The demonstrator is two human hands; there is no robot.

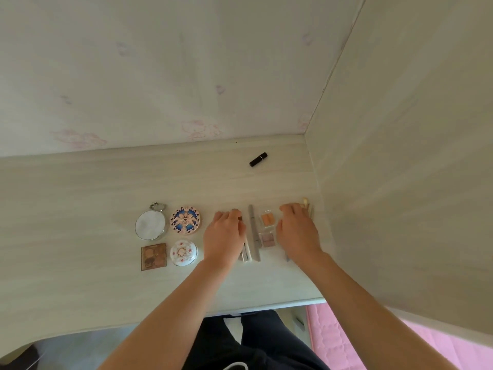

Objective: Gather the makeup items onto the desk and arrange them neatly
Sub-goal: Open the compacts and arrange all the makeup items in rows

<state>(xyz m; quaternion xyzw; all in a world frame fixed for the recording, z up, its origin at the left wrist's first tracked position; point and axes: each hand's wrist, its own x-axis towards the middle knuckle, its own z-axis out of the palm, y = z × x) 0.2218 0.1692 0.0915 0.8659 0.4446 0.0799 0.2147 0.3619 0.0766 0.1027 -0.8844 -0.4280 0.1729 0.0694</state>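
pink floor mat (pixel 333 343) at lower right; pale wall (pixel 160 62) bears faint pink prints.

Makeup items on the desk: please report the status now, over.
Left grip on slim sticks, right grip at brushes; hold unclear. Compacts in neat rows. Black lipstick lies apart at the back. Nothing in the way.

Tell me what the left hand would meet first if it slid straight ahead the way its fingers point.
Probably the black lipstick tube, lying alone farther back, with bare desk between. The left hand might pass just left of it; depth is unclear.
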